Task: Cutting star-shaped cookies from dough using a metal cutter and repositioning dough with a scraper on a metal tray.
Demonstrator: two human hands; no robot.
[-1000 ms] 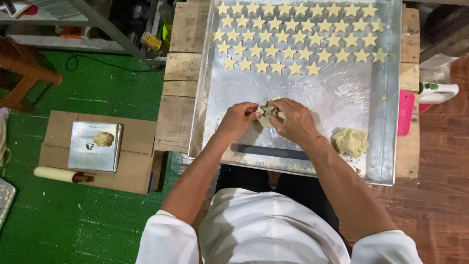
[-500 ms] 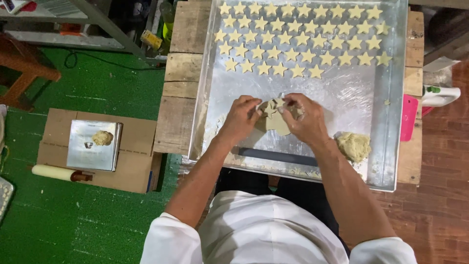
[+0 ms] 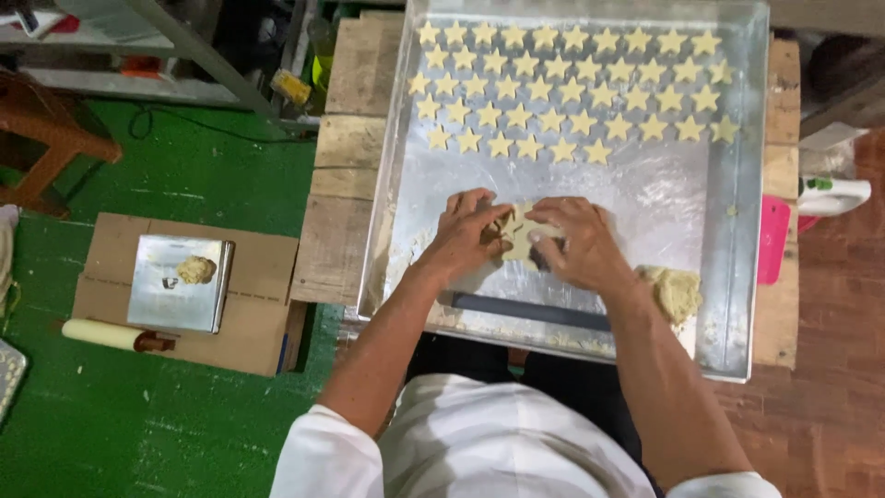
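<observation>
Head view: a small flat piece of pale dough [image 3: 522, 236] lies on the floured metal tray [image 3: 664, 198], a little below the middle of the frame, and both hands are on it. The left hand [image 3: 466, 235] presses on its left edge with bent fingers; the right hand [image 3: 576, 242] covers its right edge, fingertips curled down onto the dough. The hands sit close together, touching the piece from either side. Whether a cutter sits under the fingers cannot be told.

Just below the hands a dark flat strip [image 3: 527, 311] lies along the tray's lower part. To the lower right of the right hand, near the wrist, rests a lump of dough [image 3: 673, 292]. Across the upper part of the tray, well apart from the hands, stand rows of star-shaped dough cut-outs [image 3: 572, 88].

The tray rests on a wooden bench [image 3: 346, 184]. At its right edge is a pink object [image 3: 772, 240] and a white bottle [image 3: 834, 195].

On the green floor [image 3: 138, 433] at lower left lies a sheet of cardboard [image 3: 263, 267] bearing a small square metal tray [image 3: 175, 288] with a bit of dough, and a rolling pin [image 3: 111, 335] beside it.
</observation>
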